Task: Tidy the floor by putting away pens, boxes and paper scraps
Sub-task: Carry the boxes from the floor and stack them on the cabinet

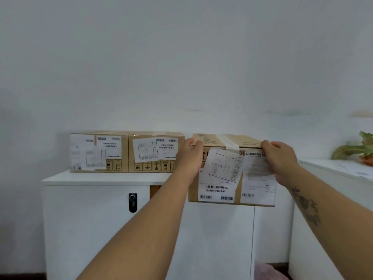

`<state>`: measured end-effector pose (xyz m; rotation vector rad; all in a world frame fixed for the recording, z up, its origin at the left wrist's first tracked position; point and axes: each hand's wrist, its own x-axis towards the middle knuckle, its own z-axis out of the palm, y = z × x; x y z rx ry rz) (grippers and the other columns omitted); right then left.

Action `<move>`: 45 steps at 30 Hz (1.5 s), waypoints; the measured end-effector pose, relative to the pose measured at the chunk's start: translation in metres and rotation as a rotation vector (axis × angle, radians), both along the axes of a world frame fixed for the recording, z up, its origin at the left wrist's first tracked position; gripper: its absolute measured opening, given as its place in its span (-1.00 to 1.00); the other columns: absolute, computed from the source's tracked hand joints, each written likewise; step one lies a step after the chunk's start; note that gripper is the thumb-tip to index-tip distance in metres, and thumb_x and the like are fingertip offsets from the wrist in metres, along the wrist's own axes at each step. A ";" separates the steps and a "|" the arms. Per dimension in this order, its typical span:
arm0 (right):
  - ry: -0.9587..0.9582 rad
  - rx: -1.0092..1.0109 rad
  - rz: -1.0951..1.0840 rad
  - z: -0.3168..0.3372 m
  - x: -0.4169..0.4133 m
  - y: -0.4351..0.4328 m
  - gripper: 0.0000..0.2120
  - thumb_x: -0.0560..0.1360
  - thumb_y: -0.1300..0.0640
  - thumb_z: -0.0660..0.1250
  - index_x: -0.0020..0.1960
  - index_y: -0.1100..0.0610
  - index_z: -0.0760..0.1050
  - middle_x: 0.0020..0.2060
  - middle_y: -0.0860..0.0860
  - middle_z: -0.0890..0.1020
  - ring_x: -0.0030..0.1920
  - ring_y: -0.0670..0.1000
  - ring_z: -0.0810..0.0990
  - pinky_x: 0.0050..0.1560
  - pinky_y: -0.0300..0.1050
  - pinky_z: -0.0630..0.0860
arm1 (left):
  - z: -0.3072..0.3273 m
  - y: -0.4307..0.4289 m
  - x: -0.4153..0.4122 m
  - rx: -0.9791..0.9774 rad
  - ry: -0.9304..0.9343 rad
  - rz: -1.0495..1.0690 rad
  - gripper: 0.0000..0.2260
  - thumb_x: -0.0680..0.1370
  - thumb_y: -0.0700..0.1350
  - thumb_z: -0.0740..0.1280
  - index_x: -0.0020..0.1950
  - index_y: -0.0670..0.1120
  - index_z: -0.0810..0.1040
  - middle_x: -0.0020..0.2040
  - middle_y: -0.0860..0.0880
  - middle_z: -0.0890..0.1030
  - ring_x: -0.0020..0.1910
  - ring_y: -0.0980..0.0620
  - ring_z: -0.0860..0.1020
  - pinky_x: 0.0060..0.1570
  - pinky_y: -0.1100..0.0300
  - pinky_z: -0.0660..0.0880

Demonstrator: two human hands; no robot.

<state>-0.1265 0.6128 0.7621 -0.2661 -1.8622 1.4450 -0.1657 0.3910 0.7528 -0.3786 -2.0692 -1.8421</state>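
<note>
Head view, both arms outstretched — left hand (pixel 188 156), right hand (pixel 279 158) gripping box (pixel 220 188).

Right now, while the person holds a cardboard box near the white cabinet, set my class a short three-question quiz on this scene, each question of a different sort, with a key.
1. True or false: the left hand and the right hand both grip the held box by its top edge.
2. How many boxes already rest on the white cabinet? A one; B two; C four.
3. Fill in: the green plant lies to the ____ of the held box.
Key: 1 true. 2 B: the left resting box and the right resting box stand side by side. 3 right.
</note>
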 end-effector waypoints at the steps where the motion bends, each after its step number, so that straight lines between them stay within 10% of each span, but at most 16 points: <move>1: -0.002 0.012 -0.006 -0.001 -0.008 0.001 -0.79 0.43 0.00 0.21 -0.15 0.14 0.48 -0.19 0.10 0.58 -0.17 0.10 0.49 -0.20 -0.01 0.38 | -0.002 -0.001 -0.007 -0.067 0.034 0.020 -0.59 0.62 0.15 0.14 0.45 0.09 0.37 0.36 0.03 0.46 0.09 0.08 0.45 -0.05 0.20 0.38; 7: 0.059 0.070 -0.051 -0.009 -0.069 0.005 -0.81 0.47 0.01 0.20 -0.05 0.02 0.55 -0.16 -0.06 0.61 -0.19 -0.05 0.49 -0.26 -0.14 0.38 | -0.013 -0.014 -0.063 -0.579 0.364 0.407 -0.44 0.60 0.33 -0.04 0.30 0.03 0.53 0.15 0.02 0.62 0.17 -0.04 0.53 0.21 -0.07 0.44; 16: 0.167 0.075 -0.071 -0.016 -0.177 0.007 -0.81 0.46 0.01 0.19 -0.23 0.07 0.47 -0.37 -0.10 0.49 -0.36 -0.08 0.39 -0.36 -0.15 0.30 | -0.020 -0.011 -0.172 -0.554 0.584 0.599 -0.45 0.62 0.28 -0.04 0.02 -0.04 0.62 0.04 0.00 0.66 0.39 -0.06 0.43 0.47 -0.09 0.18; 45: 0.316 0.160 -0.318 -0.040 -0.331 0.024 -0.71 0.52 -0.10 0.03 -0.18 0.09 0.32 -0.37 0.00 0.46 -0.39 0.00 0.39 -0.35 -0.10 0.31 | -0.031 0.013 -0.300 -0.692 0.979 0.921 -0.75 0.65 -0.09 0.13 -0.09 -0.11 0.55 -0.22 -0.02 0.57 -0.21 -0.05 0.48 0.00 0.07 0.36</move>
